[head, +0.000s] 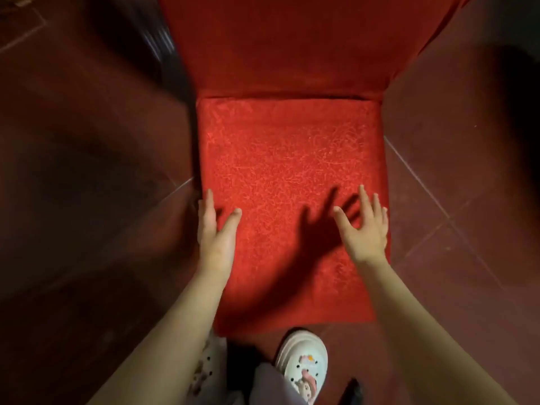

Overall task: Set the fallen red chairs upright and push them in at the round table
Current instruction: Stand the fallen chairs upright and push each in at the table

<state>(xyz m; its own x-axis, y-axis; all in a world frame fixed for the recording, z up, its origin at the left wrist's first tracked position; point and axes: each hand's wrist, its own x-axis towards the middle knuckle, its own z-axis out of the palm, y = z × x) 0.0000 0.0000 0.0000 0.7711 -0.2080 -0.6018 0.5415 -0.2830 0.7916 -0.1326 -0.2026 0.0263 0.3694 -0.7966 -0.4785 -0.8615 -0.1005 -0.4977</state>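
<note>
A red chair (289,159) fills the middle of the head view, with its patterned seat cushion facing me and its red backrest stretching away toward the top of the frame. My left hand (216,232) is at the seat's left edge, fingers extended and apart, thumb over the cushion. My right hand (365,229) hovers over or rests on the seat near its right edge, fingers spread, casting a shadow to its left. Neither hand holds anything. The round table is out of view.
Dark red-brown floor tiles (438,200) lie on both sides of the chair. My feet in white clogs with charms (304,366) stand just in front of the seat's near edge. A blurred dark shape (152,33) shows at the upper left.
</note>
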